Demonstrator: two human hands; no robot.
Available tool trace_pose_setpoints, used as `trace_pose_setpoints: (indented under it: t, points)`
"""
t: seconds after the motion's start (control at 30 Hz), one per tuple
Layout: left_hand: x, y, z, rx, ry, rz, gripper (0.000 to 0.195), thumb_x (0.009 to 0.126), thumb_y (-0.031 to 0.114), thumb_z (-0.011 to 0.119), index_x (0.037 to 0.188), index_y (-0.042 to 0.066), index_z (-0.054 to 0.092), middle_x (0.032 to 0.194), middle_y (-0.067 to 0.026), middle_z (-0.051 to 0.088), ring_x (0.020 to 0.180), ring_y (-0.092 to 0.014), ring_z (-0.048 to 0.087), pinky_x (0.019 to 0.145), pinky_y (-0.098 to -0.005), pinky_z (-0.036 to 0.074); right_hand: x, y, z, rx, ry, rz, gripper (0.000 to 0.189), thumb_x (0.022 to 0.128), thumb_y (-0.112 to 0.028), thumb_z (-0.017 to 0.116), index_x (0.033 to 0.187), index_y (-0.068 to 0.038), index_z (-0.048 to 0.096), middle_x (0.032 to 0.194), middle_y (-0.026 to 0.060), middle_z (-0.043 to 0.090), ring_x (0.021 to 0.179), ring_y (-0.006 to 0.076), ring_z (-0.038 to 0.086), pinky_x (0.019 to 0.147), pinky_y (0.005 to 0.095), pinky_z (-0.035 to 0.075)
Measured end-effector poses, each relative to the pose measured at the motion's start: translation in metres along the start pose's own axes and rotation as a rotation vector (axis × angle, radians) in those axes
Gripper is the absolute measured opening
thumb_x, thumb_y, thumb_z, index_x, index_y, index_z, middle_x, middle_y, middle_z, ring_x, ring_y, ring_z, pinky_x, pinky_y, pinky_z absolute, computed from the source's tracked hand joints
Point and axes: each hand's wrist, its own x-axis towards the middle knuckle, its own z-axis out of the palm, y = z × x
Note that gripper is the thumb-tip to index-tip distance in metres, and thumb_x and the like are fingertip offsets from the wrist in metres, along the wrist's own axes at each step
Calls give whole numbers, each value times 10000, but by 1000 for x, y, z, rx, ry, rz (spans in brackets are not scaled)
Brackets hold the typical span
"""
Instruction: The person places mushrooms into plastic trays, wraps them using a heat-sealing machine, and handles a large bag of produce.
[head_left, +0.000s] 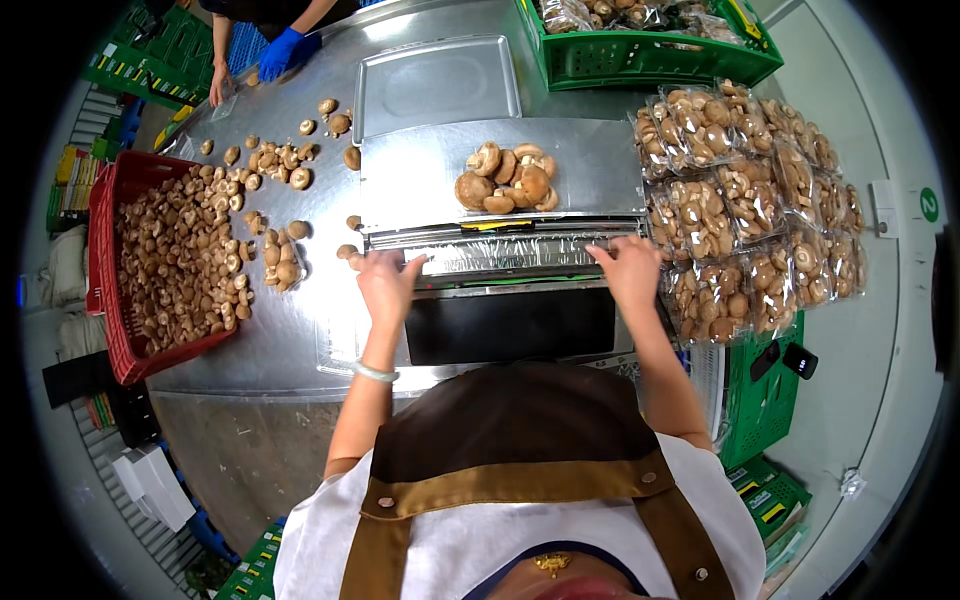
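A tray-wrapping machine with a metal top plate (412, 176) stands before me. Clear plastic film (502, 255) stretches across its front slot. At the left end of the film is my left hand (382, 281), thumb pointing inward; my right hand (628, 268) is at the right end, its thumb also inward. Both hands seem to pinch the film's edges, though the fingertips are partly hidden. Behind the film, a heap of shiitake mushrooms (510, 180) rests on the plate; any tray under it is hidden. A black flat panel (514, 326) lies between my forearms.
A red crate (169, 364) of loose mushrooms stands left, with more mushrooms (277, 161) scattered beside it. Wrapped mushroom packs (750, 210) are stacked right. Behind are a metal tray (439, 82) and a green crate (660, 64). A co-worker's blue-gloved hand (281, 54) is at the far left.
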Motion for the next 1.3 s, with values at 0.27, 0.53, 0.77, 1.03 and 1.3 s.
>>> trace_pose_setpoints:
  t: [0.27,0.53,0.77,1.03,1.3]
  points:
    - [39,4,-52,-1053,-703,-330,223,888,226,583,736,76,520,644,3,499,579,-136,466,585,-282,418,17,23,-44,1146,-614,70,224,902,-201,550,748,-41,526,637,49,531,590,158,488,559,271,360]
    - [156,66,-59,-1933,-389,63,165,959,217,465,1005,75,534,1280,-226,504,1273,-323,410,1106,-458,283,124,-66,-95,1971,53,-22,171,954,-182,478,926,-15,503,1019,210,608,912,268,577,872,361,448]
    - [155,64,64,-796,-427,-101,178,967,230,473,923,58,494,830,-46,580,724,-132,507,706,-282,440,174,-29,66,718,-292,-66,338,911,-360,505,962,-29,550,884,184,647,838,379,591,724,437,454]
    - [130,61,13,-912,-838,-210,576,922,460,514,1153,-65,563,1029,-135,616,999,-157,541,904,-270,410,140,-48,18,713,-370,-272,553,884,-542,494,965,-12,630,772,129,624,746,250,597,701,336,465]
    - [33,69,-60,-907,-968,-451,584,933,557,396,671,61,557,521,49,360,455,-58,264,429,-244,207,33,-65,-70,824,-729,-29,523,935,-478,445,942,7,641,706,68,619,669,136,537,693,284,438]
